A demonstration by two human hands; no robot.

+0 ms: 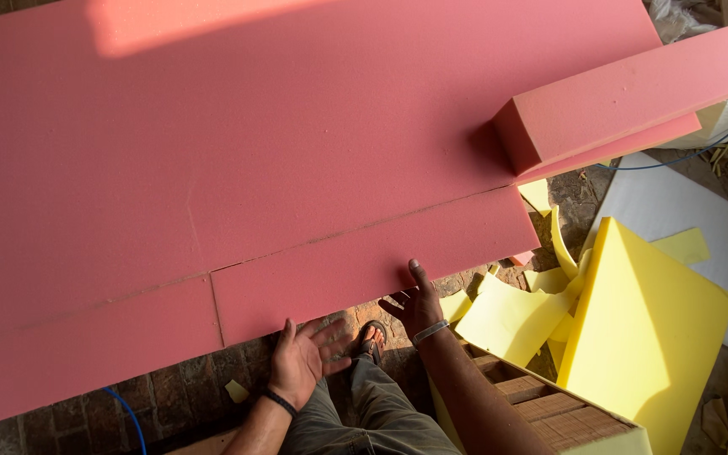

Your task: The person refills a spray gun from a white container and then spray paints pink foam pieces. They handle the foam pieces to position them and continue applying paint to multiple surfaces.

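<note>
A large pink foam sheet (238,143) fills most of the head view, with a cut line running along its near side. A cut pink foam strip (364,270) lies along that near edge. My left hand (301,361) is open, palm up, just below the strip's edge, fingers spread and holding nothing. My right hand (417,302) is open too, its fingertips touching the strip's near edge; a band is on that wrist. My foot in a sandal (371,339) shows between the hands.
A thick pink foam block (634,93) rests on the sheet at upper right. Yellow foam pieces (642,329) and scraps (507,316) lie at right on a brick floor (170,392). A white sheet (684,211) and a blue cable (124,409) are nearby.
</note>
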